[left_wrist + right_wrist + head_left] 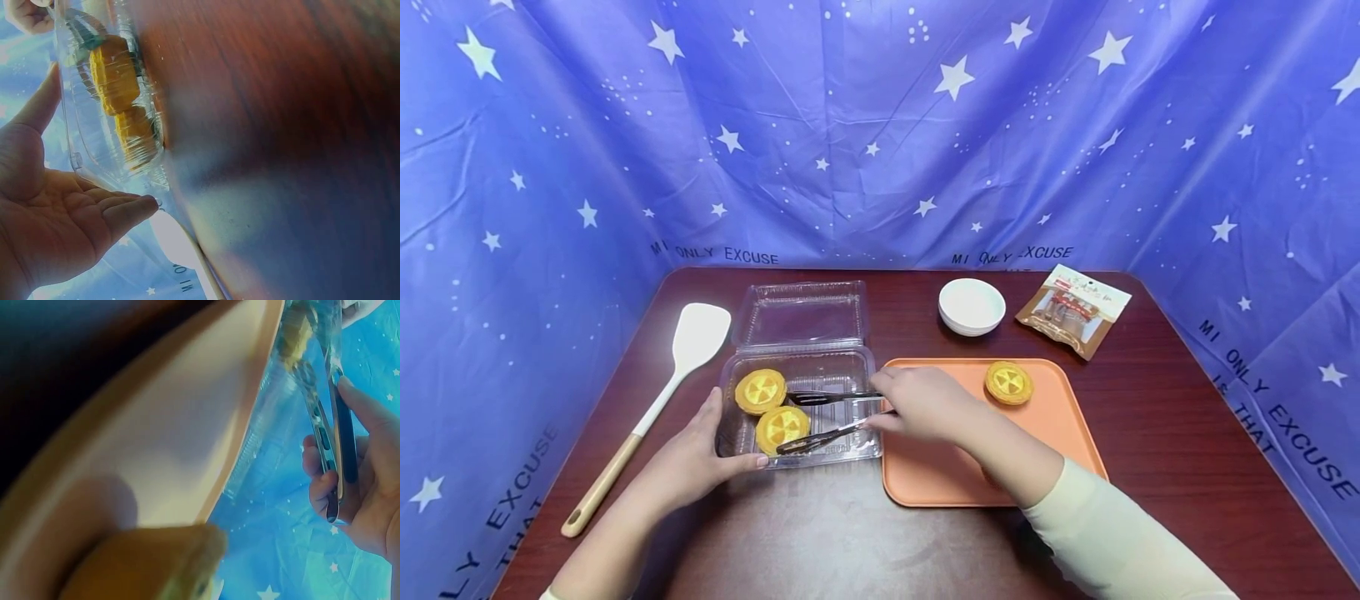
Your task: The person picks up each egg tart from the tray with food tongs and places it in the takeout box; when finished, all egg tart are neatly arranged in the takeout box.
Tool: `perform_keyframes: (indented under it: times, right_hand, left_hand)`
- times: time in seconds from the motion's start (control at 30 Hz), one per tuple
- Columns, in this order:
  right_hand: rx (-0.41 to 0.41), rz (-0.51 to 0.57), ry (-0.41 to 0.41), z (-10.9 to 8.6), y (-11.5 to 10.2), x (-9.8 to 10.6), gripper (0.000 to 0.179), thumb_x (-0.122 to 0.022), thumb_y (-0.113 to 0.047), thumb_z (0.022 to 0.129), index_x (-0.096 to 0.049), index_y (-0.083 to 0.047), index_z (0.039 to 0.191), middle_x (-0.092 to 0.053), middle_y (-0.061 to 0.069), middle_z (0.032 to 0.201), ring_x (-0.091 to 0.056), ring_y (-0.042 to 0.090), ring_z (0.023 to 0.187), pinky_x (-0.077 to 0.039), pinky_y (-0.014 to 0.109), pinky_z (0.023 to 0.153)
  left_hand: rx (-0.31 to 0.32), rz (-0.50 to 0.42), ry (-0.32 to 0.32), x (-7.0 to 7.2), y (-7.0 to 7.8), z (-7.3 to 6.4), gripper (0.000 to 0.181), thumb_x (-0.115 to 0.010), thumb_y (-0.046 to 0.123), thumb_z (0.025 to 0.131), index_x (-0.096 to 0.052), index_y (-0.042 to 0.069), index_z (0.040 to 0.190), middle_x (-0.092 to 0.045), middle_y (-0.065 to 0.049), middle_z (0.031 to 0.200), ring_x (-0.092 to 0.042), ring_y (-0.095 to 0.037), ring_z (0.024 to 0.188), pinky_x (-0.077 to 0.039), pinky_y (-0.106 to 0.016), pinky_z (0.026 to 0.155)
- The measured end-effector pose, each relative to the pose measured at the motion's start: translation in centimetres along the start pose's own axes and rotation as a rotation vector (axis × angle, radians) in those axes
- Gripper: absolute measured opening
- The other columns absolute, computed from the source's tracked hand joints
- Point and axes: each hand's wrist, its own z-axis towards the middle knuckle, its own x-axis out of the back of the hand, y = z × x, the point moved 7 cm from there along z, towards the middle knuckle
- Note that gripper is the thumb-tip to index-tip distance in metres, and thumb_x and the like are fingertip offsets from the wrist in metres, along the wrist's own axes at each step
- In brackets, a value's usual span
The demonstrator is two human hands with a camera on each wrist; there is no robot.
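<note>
My right hand (pixel 925 404) grips black-and-silver tongs (pixel 342 434), whose spread arms reach left into a clear plastic clamshell box (pixel 842 375). Two yellow egg tarts sit in the box's left half, the rear tart (pixel 761 392) against the front tart (pixel 782 429). One tong tip lies at the front tart's near edge, the other at its far side by the rear tart. My left hand (pixel 688 454) touches the box's front left corner, thumb along the front rim and fingers at the left side, spread fairly straight in the left wrist view.
An orange tray (pixel 925 492) adjoins the box on the right, bearing an egg tart (pixel 1009 383) near its far edge. Behind it are a white bowl (pixel 972 307) and a brown-and-white packet (pixel 1073 310). A white spatula (pixel 658 404) with a wooden handle lies at left.
</note>
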Motion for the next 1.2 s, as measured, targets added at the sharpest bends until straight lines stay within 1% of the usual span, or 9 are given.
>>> perform_keyframes:
  times: [0.1,0.17,0.3,0.33,0.43,0.57,0.73,0.97,1.2]
  right_hand:
    - [-0.011,0.020,-0.008,-0.4,0.7,0.4,0.042,-0.064,-0.058,0.088,-0.057,-0.018,0.095,-0.055,-0.008,0.079,-0.054,0.011,0.065,-0.048,0.032,0.059]
    - [-0.011,0.023,0.002,-0.7,1.2,0.8,0.043,-0.063,-0.059,0.088,-0.059,-0.018,0.098,-0.058,-0.008,0.085,-0.057,0.011,0.069,-0.050,0.032,0.063]
    - [-0.018,0.029,0.034,-1.6,2.2,1.8,0.051,-0.062,-0.062,0.087,-0.063,-0.017,0.109,-0.064,-0.005,0.102,-0.064,0.014,0.083,-0.055,0.037,0.076]
    - [-0.020,0.030,0.044,-1.9,2.5,2.1,0.052,-0.062,-0.062,0.087,-0.063,-0.016,0.112,-0.065,-0.004,0.104,-0.064,0.015,0.085,-0.055,0.038,0.078]
    - [-0.032,0.026,0.077,-2.7,3.3,2.9,0.050,-0.062,-0.063,0.087,-0.063,-0.017,0.109,-0.064,-0.006,0.101,-0.064,0.014,0.083,-0.055,0.038,0.076]
    - [-0.048,0.028,0.123,-3.9,4.4,4.0,0.047,-0.064,-0.061,0.087,-0.064,-0.018,0.108,-0.064,-0.007,0.101,-0.065,0.012,0.082,-0.055,0.037,0.074]
    - [-0.077,0.019,0.169,-5.4,5.7,5.2,0.048,-0.066,-0.060,0.086,-0.065,-0.017,0.109,-0.067,-0.007,0.102,-0.066,0.012,0.083,-0.056,0.038,0.072]
    - [-0.159,0.023,0.208,-7.7,8.0,6.1,0.050,-0.068,-0.058,0.085,-0.064,-0.017,0.113,-0.069,-0.003,0.106,-0.069,0.015,0.084,-0.056,0.041,0.072]
    - [-0.253,-0.010,0.203,-10.5,10.9,6.1,0.049,-0.070,-0.054,0.084,-0.065,-0.014,0.111,-0.069,0.001,0.102,-0.069,0.022,0.086,-0.055,0.047,0.074]
  left_hand:
    - [-0.003,0.003,0.003,0.1,0.0,0.0,0.138,-0.065,0.079,0.070,-0.001,-0.011,0.153,-0.010,-0.034,0.158,-0.020,-0.051,0.143,-0.024,-0.065,0.112]
    - [-0.005,0.004,0.005,0.1,0.1,0.0,0.138,-0.065,0.079,0.070,-0.001,-0.011,0.153,-0.010,-0.035,0.158,-0.021,-0.051,0.143,-0.024,-0.065,0.112]
    - [-0.006,0.004,0.008,0.1,0.1,0.0,0.138,-0.066,0.079,0.070,-0.002,-0.012,0.152,-0.010,-0.035,0.158,-0.021,-0.051,0.143,-0.025,-0.066,0.112]
    - [-0.006,0.006,0.009,0.1,0.1,0.0,0.138,-0.066,0.079,0.070,-0.002,-0.012,0.152,-0.010,-0.035,0.158,-0.021,-0.051,0.143,-0.025,-0.065,0.112]
    - [-0.006,0.009,0.009,0.1,0.1,0.0,0.139,-0.065,0.079,0.069,-0.001,-0.011,0.152,-0.010,-0.035,0.157,-0.021,-0.052,0.143,-0.025,-0.066,0.112]
    - [-0.007,0.008,0.009,0.1,0.1,-0.1,0.139,-0.065,0.079,0.070,0.000,-0.011,0.152,-0.010,-0.035,0.158,-0.020,-0.052,0.143,-0.024,-0.066,0.112]
    - [-0.007,0.000,0.009,0.0,0.0,-0.1,0.139,-0.066,0.079,0.070,0.001,-0.010,0.153,-0.010,-0.035,0.158,-0.020,-0.051,0.143,-0.023,-0.065,0.113]
    - [0.001,-0.006,-0.001,-0.1,0.0,-0.1,0.139,-0.065,0.079,0.069,0.003,-0.008,0.153,-0.009,-0.034,0.158,-0.019,-0.051,0.143,-0.023,-0.065,0.112]
    - [0.002,-0.001,-0.005,-0.2,-0.2,0.0,0.139,-0.065,0.080,0.069,0.003,-0.008,0.153,-0.008,-0.034,0.158,-0.019,-0.051,0.144,-0.023,-0.065,0.113]
